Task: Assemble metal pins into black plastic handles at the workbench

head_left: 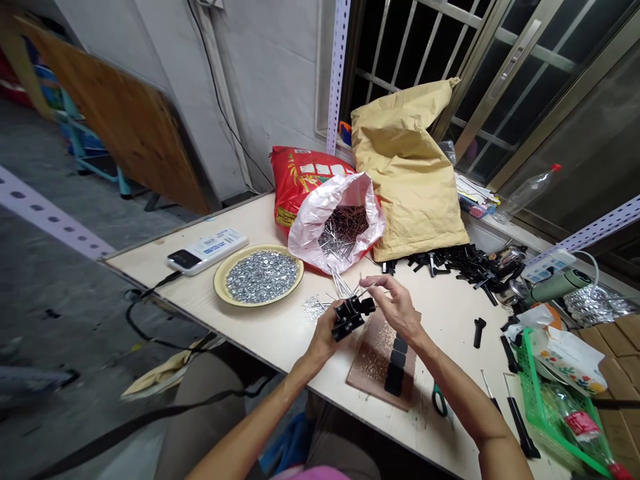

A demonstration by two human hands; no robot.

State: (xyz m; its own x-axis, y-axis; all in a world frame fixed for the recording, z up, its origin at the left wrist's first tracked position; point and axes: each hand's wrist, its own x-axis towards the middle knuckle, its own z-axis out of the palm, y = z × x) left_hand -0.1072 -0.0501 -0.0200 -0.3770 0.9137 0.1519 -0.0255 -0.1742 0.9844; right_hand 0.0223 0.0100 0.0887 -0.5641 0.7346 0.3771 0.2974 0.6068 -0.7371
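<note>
My left hand (327, 332) is closed around a bundle of black plastic parts (353, 315) with thin metal pins sticking up out of them. My right hand (397, 303) hovers just right of the bundle, its fingers pinched on a thin metal pin (367, 287) at the bundle's top. Both hands are above a brown board (373, 357) on the table, where a row of black pieces (397, 367) lies. A few loose pins (340, 283) and small washers (314, 308) lie just beyond my hands.
A yellow plate of small silver washers (261, 275) sits to the left, beside a white device (207, 250). An open plastic bag of pins (343, 227) and a brown paper sack (410, 180) stand behind. Black parts (460, 261) are heaped right; a green basket (555, 393) at right edge.
</note>
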